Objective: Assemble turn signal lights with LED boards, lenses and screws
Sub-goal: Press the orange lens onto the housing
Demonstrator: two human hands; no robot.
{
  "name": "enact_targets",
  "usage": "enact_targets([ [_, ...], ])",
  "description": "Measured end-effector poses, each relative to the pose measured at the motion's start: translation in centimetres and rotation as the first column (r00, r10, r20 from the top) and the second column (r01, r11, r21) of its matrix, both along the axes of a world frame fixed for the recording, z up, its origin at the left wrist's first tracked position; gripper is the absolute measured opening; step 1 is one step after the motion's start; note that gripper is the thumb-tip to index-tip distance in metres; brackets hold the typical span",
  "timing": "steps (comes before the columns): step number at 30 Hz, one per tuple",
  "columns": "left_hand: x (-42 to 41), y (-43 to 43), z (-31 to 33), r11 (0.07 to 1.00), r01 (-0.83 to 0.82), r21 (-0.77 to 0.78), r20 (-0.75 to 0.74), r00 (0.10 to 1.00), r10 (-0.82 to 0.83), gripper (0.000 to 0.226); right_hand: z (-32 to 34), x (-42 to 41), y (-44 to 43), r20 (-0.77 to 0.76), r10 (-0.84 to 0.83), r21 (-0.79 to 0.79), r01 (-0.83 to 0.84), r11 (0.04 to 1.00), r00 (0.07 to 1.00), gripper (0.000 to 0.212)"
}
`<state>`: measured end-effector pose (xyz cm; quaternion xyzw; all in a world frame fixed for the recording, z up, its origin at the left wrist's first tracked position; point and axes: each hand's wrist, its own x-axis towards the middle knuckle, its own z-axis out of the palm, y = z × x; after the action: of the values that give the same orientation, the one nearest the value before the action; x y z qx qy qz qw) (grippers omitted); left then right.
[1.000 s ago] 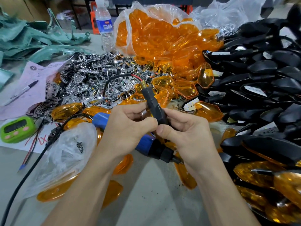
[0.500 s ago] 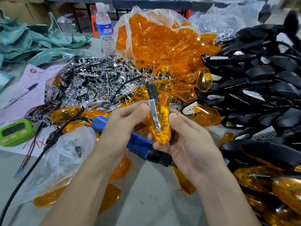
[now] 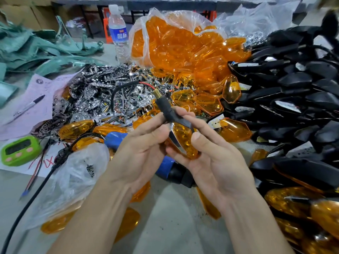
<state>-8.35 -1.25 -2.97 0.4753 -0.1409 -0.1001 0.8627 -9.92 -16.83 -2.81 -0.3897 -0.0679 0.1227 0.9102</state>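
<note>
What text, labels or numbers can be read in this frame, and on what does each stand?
"X": red handwriting on the white sheet; the rest is covered.
Water bottle label: white characters on blue, too blurred to read.
Pink paper: a round printed mark, too small to read.
Clear plastic bag: black print, crumpled, unreadable.
Green timer: no digits legible on its screen.

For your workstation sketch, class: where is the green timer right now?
In the head view the green timer lies at the far left of the table, below the pink paper with the pen, left of the clear plastic bag.
</note>
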Motion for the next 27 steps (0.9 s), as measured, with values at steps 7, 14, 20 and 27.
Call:
enact_targets([
  [7, 0.2, -0.6, -0.1, 0.991, -0.100, 0.086, -0.016, 0.995, 0.102, 0.041, -0.5, 0.1, 0.7, -0.075, -0.095, -0.032, 0.093, 0.995, 0.993, 0.034],
  [14, 0.3, -0.5, -0.6, 0.710, -0.541, 0.452, 0.253, 0.840, 0.479, 0.011, -0.7, 0.8, -0.3, 0.321, -0.337, -0.565, 0.465, 0.682, 0.885, 0.046],
  [20, -0.4, 0.3, 1.0, 0.260, -0.848, 0.462, 0.745, 0.530, 0.405, 0.024, -0.2, 1.2, -0.8, 0.419, -0.415, -0.489, 0.586, 0.646, 0.807, 0.054],
  [27, 1.1, 1.1, 4.5, 0.540, -0.355, 0.763, 0.503, 0.851, -0.150, 0.048, 1.6, 2.4, -1.8, 0.373, -0.138, -0.322, 0.267, 0.908, 0.917, 0.057],
])
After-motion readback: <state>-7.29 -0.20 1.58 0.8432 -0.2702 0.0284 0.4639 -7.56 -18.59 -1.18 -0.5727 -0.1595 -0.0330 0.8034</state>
